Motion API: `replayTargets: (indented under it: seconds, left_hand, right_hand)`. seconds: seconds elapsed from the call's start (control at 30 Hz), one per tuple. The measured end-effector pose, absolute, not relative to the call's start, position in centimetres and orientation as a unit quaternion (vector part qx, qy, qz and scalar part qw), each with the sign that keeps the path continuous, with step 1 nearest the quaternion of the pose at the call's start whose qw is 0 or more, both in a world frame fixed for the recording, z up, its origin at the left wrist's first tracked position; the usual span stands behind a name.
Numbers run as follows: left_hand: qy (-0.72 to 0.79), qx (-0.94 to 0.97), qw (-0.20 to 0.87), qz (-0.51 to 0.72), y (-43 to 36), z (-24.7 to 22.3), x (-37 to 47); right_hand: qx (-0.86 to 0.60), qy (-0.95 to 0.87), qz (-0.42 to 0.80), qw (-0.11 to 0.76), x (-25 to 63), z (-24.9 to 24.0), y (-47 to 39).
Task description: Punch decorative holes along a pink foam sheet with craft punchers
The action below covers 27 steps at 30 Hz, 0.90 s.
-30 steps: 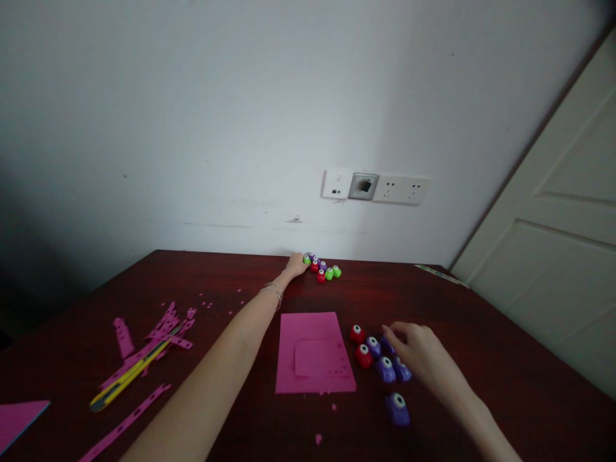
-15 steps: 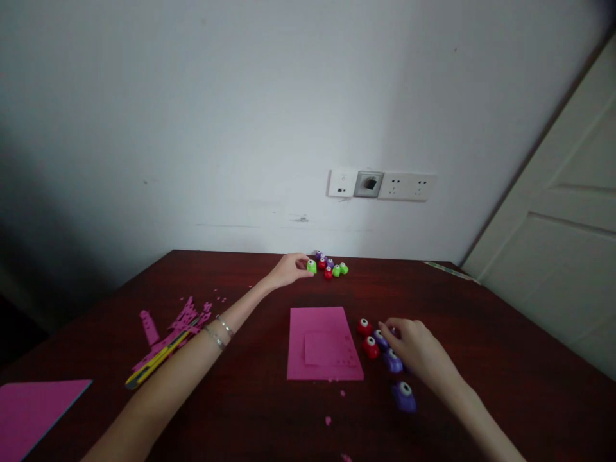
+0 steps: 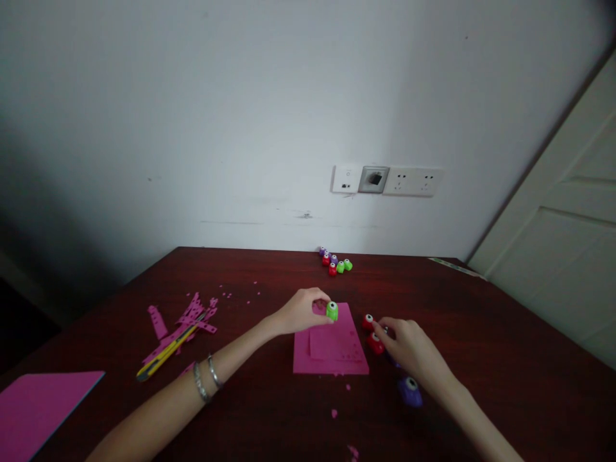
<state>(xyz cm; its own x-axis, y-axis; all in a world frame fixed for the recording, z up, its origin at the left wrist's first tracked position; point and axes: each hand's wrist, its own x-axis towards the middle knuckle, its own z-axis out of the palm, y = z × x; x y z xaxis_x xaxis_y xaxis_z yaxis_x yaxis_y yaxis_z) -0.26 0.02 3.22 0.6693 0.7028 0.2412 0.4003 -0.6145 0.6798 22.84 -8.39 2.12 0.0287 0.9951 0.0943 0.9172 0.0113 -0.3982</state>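
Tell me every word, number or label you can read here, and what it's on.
None can be read.
Small green punch in the left hand: a white mark on top, too small to read.
Wall socket plates: only holes and a switch, no legible writing.

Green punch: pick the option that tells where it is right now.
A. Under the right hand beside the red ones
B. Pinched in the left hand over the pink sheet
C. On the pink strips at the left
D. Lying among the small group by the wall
B: the left hand pinches the green punch at its fingertips, above the far edge of the pink sheet.
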Motion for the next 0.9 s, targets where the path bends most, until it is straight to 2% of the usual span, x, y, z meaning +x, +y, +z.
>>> replayTargets:
  seconds: [0.17, 0.4, 0.9]
  left_hand:
    - [0.320, 0.861, 0.289, 0.272, -1.1, 3.4, -0.1]
    - [0.298, 0.862, 0.275, 0.305, -3.1, 3.2, 0.8]
    - [0.327, 0.881, 0.250, 0.233, -5.5, 1.2, 2.4]
  right_hand:
    - [-0.649, -0.694, 0.150, 0.273, 20.5, 3.0, -9.3]
    - [-0.644, -0.676, 0.161, 0.319, 17.5, 3.3, -11.1]
    - [-0.678, -0.657, 0.148, 0.296, 17.1, 0.8, -11.0]
